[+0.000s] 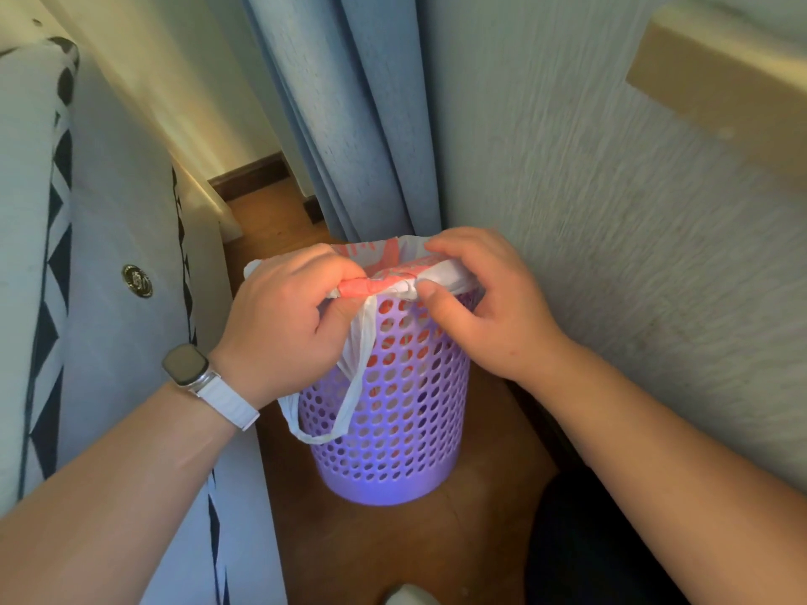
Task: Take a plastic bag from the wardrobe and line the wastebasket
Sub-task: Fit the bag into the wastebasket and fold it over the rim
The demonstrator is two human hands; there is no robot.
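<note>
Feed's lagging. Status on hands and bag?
Left hand and right hand grip white-and-red plastic bag at rim. Bag in purple perforated wastebasket, handle hanging outside. Nothing blocking.

Blue curtain (349, 124) (pleated) hangs beside patterned sofa (87, 211).

This is a room in a home: a blue curtain (349, 115) hangs at top centre, a wooden floor (393, 543) lies below (with dark skirting (250, 176)), and upholstered furniture (109, 220) fills the left.

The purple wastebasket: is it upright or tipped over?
Upright. The wastebasket stands on its base on the floor, rim uppermost, plastic bag folded over it.
</note>
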